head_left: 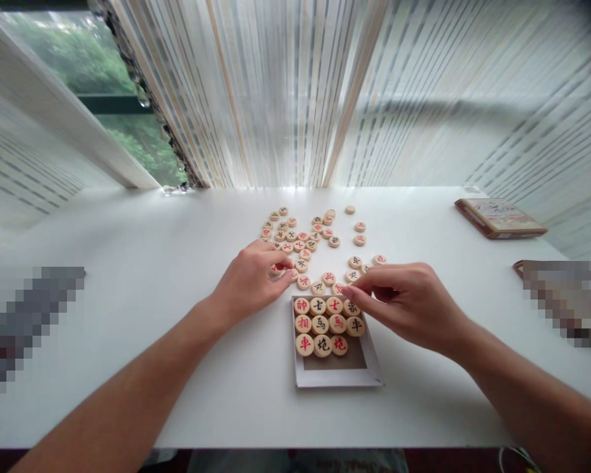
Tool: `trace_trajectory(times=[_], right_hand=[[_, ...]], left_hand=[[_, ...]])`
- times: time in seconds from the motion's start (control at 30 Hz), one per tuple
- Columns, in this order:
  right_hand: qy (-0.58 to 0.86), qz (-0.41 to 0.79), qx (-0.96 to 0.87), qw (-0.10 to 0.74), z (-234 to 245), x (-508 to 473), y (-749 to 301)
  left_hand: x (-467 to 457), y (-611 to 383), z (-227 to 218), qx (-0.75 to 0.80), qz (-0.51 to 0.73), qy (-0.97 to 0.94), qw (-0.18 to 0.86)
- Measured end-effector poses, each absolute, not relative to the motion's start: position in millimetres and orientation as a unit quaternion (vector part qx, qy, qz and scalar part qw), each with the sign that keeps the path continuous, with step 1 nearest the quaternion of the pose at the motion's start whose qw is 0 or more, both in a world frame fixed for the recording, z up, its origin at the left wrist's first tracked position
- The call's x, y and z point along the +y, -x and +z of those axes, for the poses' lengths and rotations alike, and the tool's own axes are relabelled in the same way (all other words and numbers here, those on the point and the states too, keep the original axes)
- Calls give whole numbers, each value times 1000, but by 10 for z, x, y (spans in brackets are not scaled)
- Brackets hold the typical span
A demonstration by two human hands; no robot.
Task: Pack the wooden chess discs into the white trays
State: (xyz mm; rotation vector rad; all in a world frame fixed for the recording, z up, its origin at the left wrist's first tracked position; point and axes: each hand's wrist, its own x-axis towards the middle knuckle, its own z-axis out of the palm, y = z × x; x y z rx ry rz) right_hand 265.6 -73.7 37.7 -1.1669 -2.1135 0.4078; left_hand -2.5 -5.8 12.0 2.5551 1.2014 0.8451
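The open box (335,379) holds eleven discs (320,324); left hand (249,277) beyond its far-left corner, right hand (416,299) at far-right, each grip narrow, holding what I cannot tell.

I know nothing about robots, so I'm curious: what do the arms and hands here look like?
They're human. The left hand and right hand show no gloves, rings or watches. The left forearm and right forearm are bare, tapering towards the wrists, with no sleeves or cables visible.
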Motion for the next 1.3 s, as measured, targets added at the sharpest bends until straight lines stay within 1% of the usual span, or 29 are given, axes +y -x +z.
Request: trace_trajectory(times=[0.17,0.27,0.37,0.53,0.67,0.73,0.8,1.0,1.13,1.3], right_hand=[[473,256,-778,325,501,-524,-2611],[473,266,-767,341,486,-379,-2531],[472,233,-765,370,398,-282,-2441],[460,135,-779,404,214,-331,-2420],[445,91,-791,410,81,-450,-2515],[452,90,-786,412,32,-491,-2555],[465,120,-772,416,5,-523,-2568],[464,299,-717,426,57,-632,-2456],[464,355,-673,452,110,-662,-2406],[466,441,-634,432,155,-633,-2422]], left_hand=[[-90,8,142,408,242,-875,97],[-89,-5,122,411,236,-876,94],[-88,-8,100,412,235,-875,92],[-92,1,92,414,244,-872,92],[-103,-17,97,403,275,-868,89],[-132,-45,106,392,291,-869,86],[-182,-85,116,374,306,-871,88],[-335,-203,104,269,412,-864,104],[-350,-229,88,253,437,-857,98],[-368,-244,111,238,458,-850,102]])
